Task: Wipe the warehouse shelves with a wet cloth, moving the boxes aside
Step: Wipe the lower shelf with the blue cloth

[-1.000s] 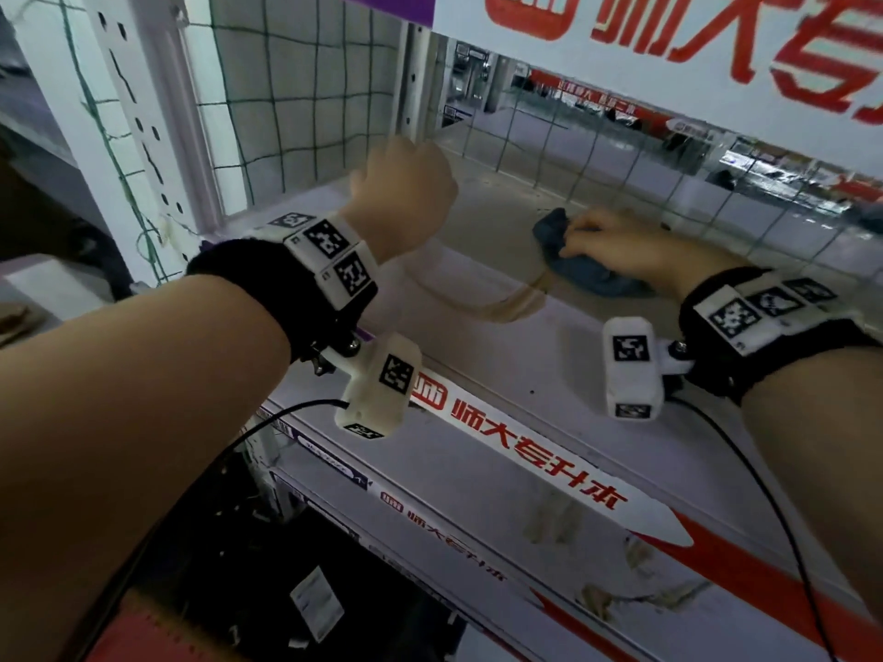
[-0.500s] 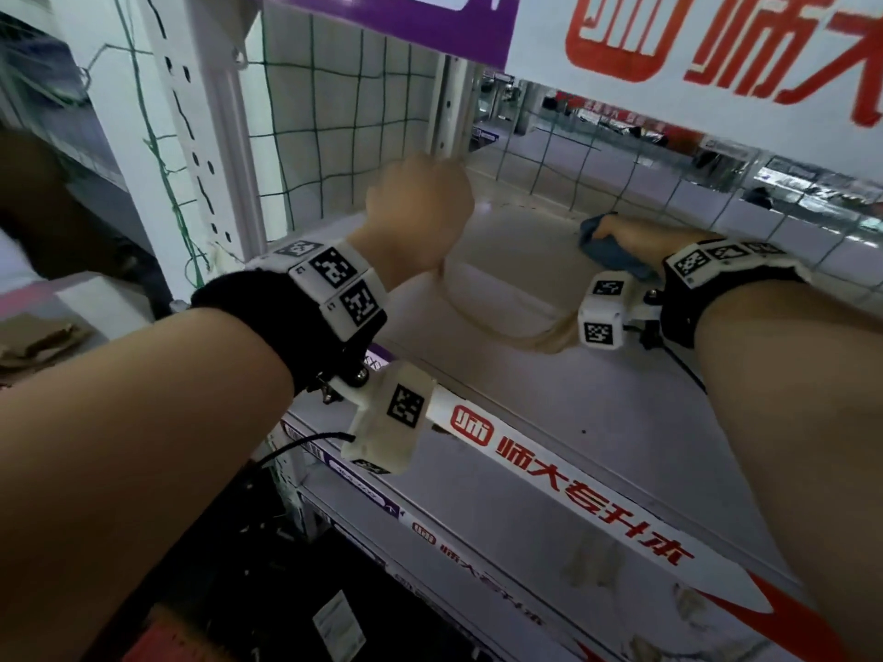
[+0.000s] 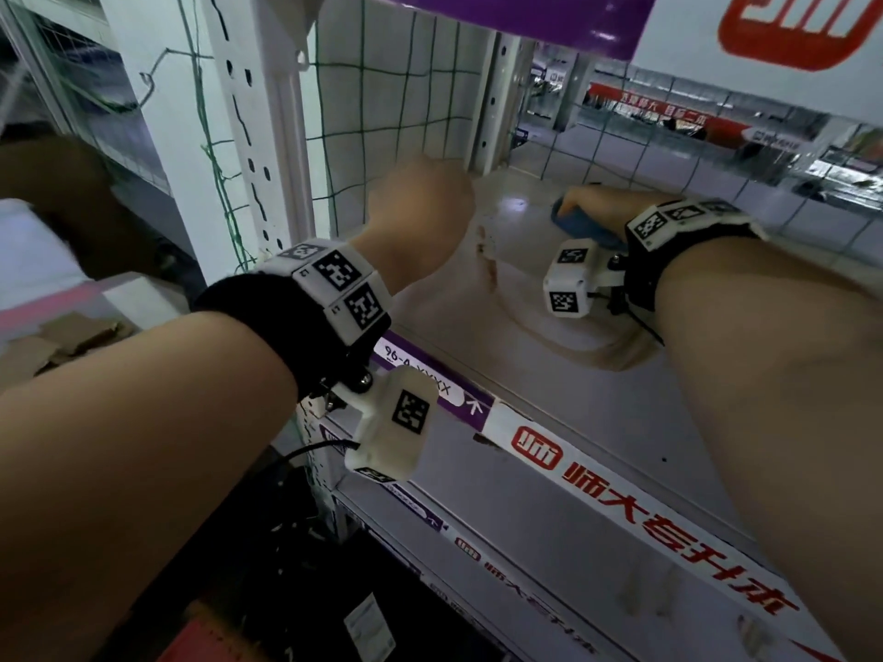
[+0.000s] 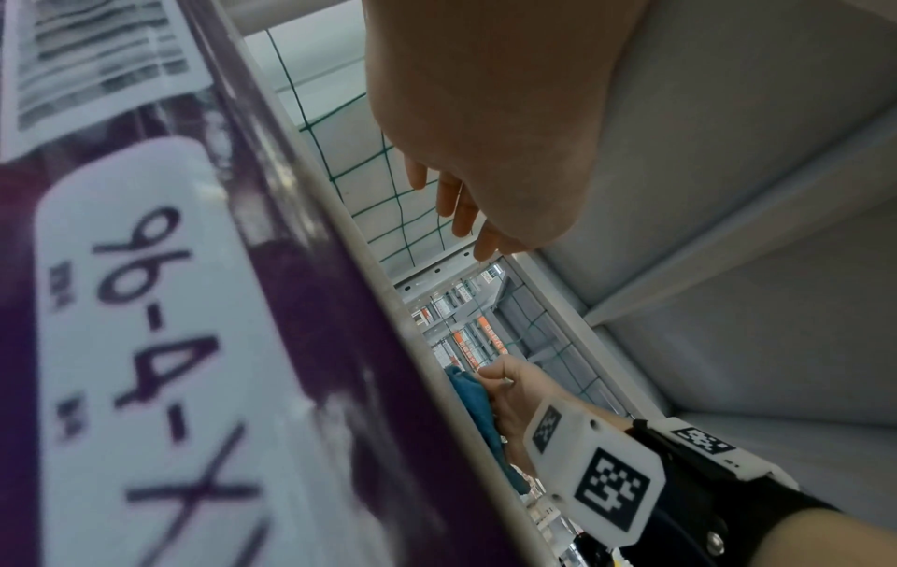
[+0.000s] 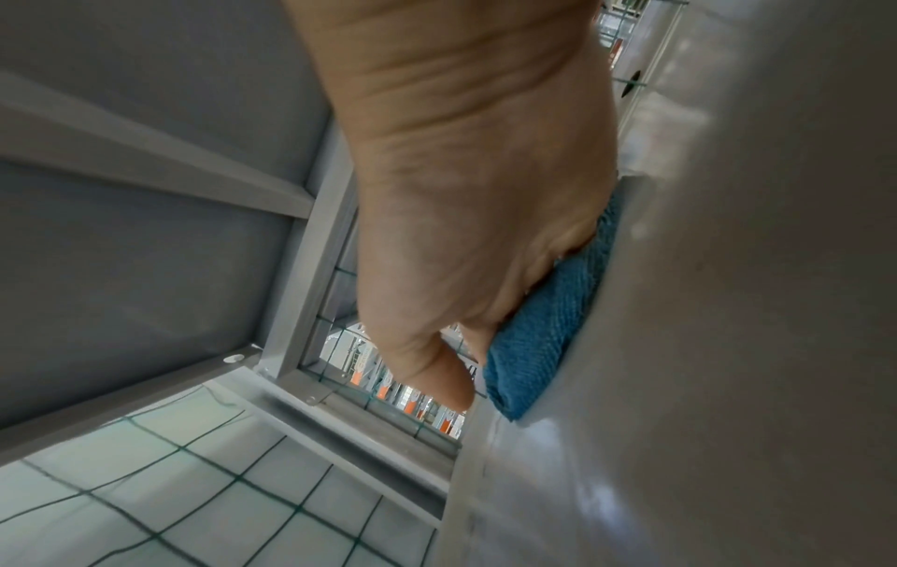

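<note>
The right hand (image 5: 466, 199) presses a folded blue terry cloth (image 5: 548, 322) flat on the shelf (image 3: 549, 375), fingers over it; the left hand (image 3: 420, 203) hovers beside, empty, fingers loosely curled

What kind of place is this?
Most likely a warehouse or stockroom: a white metal shelf with a slot label, green wire mesh at its side, and more racking beyond. The right hand wipes with a blue cloth.

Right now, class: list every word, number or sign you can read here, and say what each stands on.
"96-4-XXXX": white label on the shelf's purple front strip.
"师大专升本", with a red logo: white banner along the shelf edge.
Red logo, cut off: upper sign.
Background red banners, barcode sticker: too blurred to read.
</note>
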